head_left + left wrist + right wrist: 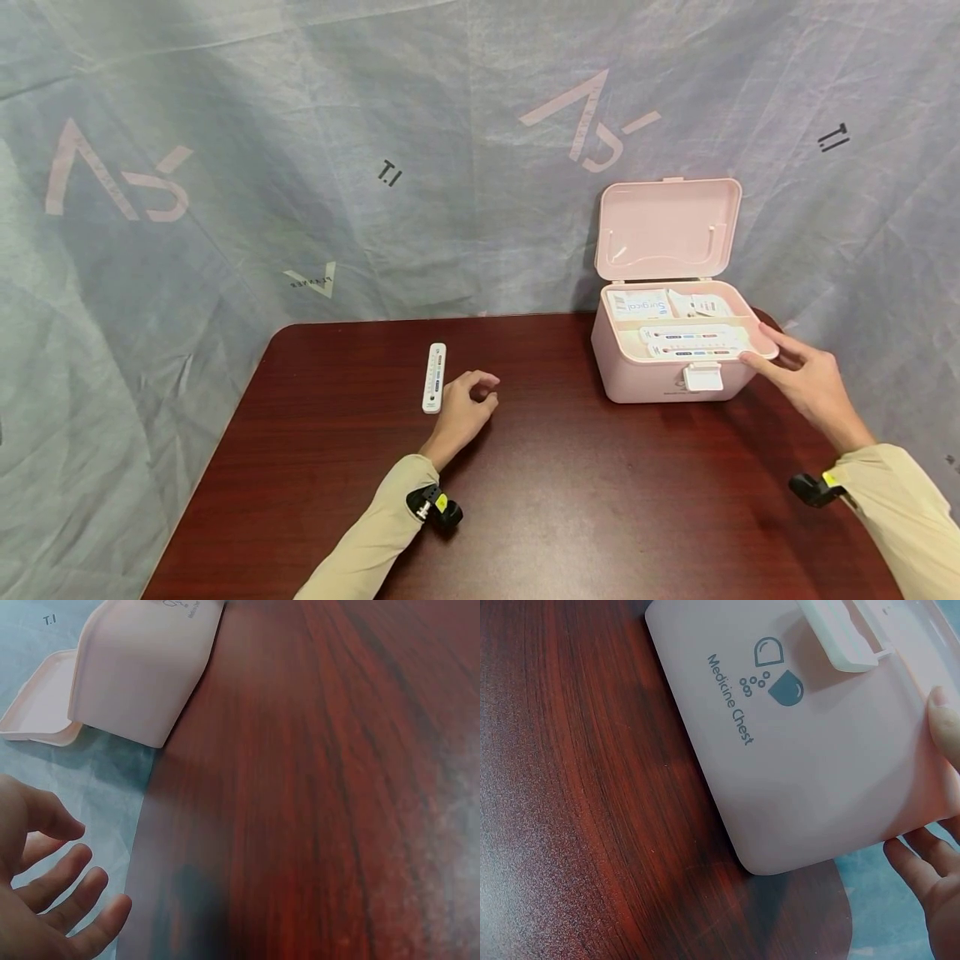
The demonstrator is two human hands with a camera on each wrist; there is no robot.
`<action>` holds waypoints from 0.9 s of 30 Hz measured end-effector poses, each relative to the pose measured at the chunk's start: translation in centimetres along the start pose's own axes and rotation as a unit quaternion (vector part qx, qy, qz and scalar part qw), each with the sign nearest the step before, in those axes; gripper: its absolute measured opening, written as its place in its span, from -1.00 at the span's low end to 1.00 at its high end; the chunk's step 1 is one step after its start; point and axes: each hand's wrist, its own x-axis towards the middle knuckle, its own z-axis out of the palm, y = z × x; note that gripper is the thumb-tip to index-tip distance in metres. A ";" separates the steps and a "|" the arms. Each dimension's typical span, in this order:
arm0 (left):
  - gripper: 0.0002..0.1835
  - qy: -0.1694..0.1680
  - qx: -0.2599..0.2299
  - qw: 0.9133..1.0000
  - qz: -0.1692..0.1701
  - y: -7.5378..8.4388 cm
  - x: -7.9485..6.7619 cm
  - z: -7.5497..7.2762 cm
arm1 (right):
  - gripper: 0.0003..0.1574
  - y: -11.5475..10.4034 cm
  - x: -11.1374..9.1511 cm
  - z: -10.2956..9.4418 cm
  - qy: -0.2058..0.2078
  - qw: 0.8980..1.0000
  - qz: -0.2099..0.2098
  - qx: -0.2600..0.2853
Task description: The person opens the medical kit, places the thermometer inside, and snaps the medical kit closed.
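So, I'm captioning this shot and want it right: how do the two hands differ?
The left hand holds nothing, its fingers loosely curled; the right hand holds the side of the box.
The left hand is near the thermometer on the table; the right hand is well away from that one.
Both are bare, with tan sleeves.

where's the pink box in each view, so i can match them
Head: pink box right of centre, lid open.
Left wrist: pink box upper left, cut off by the top edge.
Right wrist: pink box upper right, cut off by top and right edges.
Shared landmark: dark red table.
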 end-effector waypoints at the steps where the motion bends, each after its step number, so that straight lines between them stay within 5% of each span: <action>1: -0.76 0.001 0.000 1.000 0.000 -0.1 0.0 0.0 | -0.13 0.0 0.0 0.0 0.000 1.000 0.000 0.000; 20: -0.79 0.038 0.013 0.999 -0.007 -1.7 -0.8 -1.6 | -0.12 -0.3 -0.3 -0.1 -0.006 1.000 0.006 -0.016; 27: -0.79 0.054 0.007 0.998 -0.039 -2.1 -1.2 -2.2 | -0.12 -0.2 -0.2 -0.1 -0.005 1.000 0.005 -0.012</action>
